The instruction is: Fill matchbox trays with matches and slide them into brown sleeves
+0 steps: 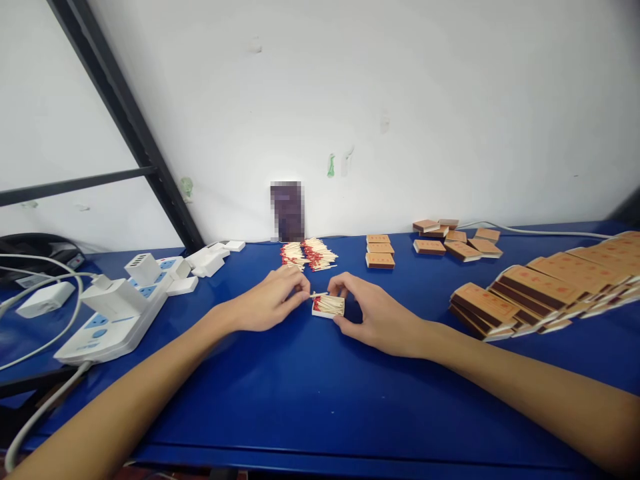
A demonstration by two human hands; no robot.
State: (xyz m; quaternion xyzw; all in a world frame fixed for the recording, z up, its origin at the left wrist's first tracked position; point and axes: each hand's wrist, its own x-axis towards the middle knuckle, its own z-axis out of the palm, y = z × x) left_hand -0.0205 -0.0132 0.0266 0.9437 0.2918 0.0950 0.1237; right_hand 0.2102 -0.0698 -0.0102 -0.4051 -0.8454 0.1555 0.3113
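Observation:
A small white matchbox tray (323,314) lies on the blue table in front of me, filled with red-tipped matches (330,305). The thumb and fingers of my right hand (376,315) grip the tray's right end. At its upper left corner, my left hand (273,298) pinches a pale match (319,295), which lies across the tray's far edge; whether more than one is in the fingers I cannot tell. Just beyond my left hand, two heaps of loose matches (320,254) lie with their red heads to the left.
Three closed matchboxes (380,261) stand in a column behind the tray. More boxes (463,251) lie scattered at the back right, with a large stack (560,287) nearer. On the left are a power strip (125,327) with chargers and cables. A blurred dark panel (289,212) leans on the wall.

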